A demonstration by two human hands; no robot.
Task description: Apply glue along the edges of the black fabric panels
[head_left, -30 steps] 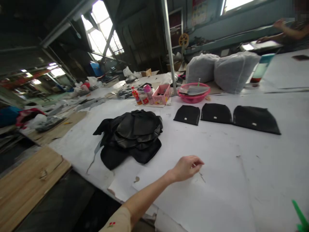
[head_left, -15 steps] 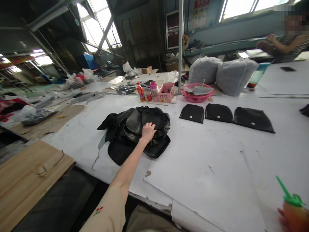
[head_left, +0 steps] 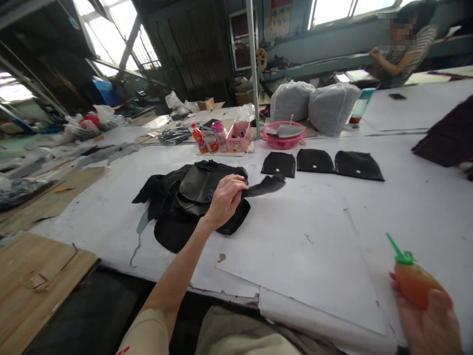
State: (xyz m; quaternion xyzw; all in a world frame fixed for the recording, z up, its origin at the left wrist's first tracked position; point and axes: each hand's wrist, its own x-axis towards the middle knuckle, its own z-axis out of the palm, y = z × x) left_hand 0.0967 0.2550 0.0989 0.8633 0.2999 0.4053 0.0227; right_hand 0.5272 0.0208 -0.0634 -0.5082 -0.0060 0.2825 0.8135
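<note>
One loose black piece [head_left: 266, 186] is being handled at the right edge of the dark pile [head_left: 195, 182], so the step in hand looks like picking a single piece off the heap; the next move would seem to call for a firm pinch and a smooth lift, since the thin, limp end could fold under. From the left, the pile spreads in overlapping layers on the white table [head_left: 288, 246]. Over its right side is the left hand [head_left: 226, 197], fingers drawn together with the thumb, pinching the near end of the piece. The blurred free end points right, in front of the first of three flat pieces [head_left: 315, 160] laid in a row; whether it touches that one cannot be told. Farthest right, near the table's front, the right hand [head_left: 430, 323] is curled around an orange bottle [head_left: 414, 283], thumb on its side, most of the fingers hidden behind. The bottle leans, its green nozzle [head_left: 393, 245] aimed up and left; whether it is being squeezed cannot be told.
</note>
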